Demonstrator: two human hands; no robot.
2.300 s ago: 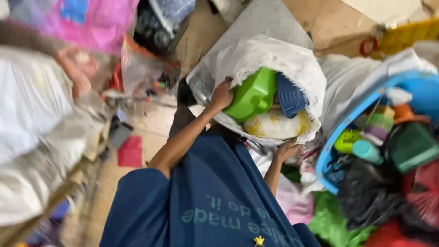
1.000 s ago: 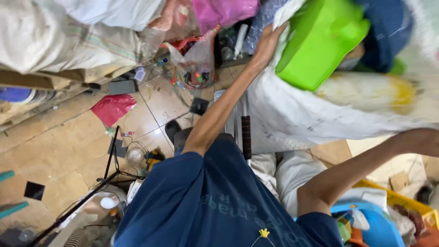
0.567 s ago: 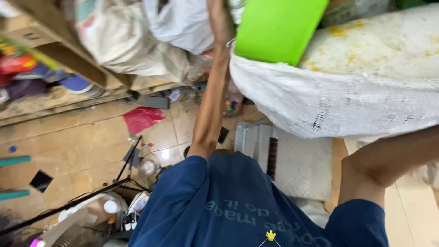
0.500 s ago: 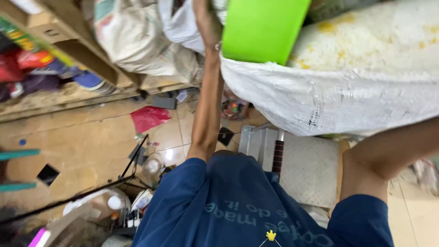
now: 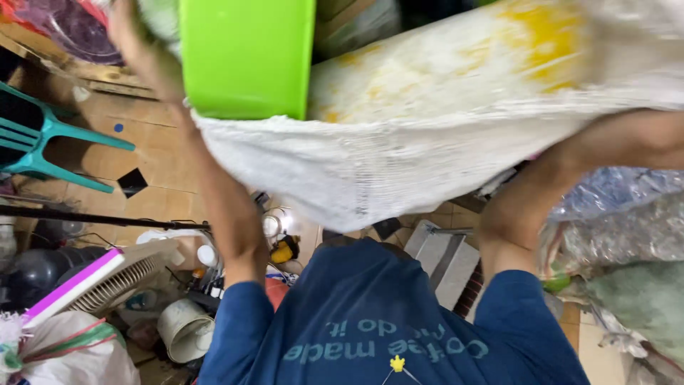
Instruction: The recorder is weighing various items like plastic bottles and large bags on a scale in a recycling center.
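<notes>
— White woven sack (image 5: 427, 142), stained yellow, held high overhead and filling most of the head view. What's in it?

— A bright green plastic tub (image 5: 246, 57) pokes out of the sack's open mouth at the upper left. Whatever else is inside is hidden by the cloth.

— And the hands?

— The left hand (image 5: 146, 50) is up at the mouth of the sack, pressed against the side of the green tub; it is blurred, so I cannot tell whether the fingers are closed. The right forearm runs up under the sack and its hand is out of sight.

— Below?

— A tiled floor (image 5: 153, 128), a teal plastic chair (image 5: 43, 142), a white bucket (image 5: 184, 329) and a tied white bag (image 5: 64, 353) at the lower left.
</notes>
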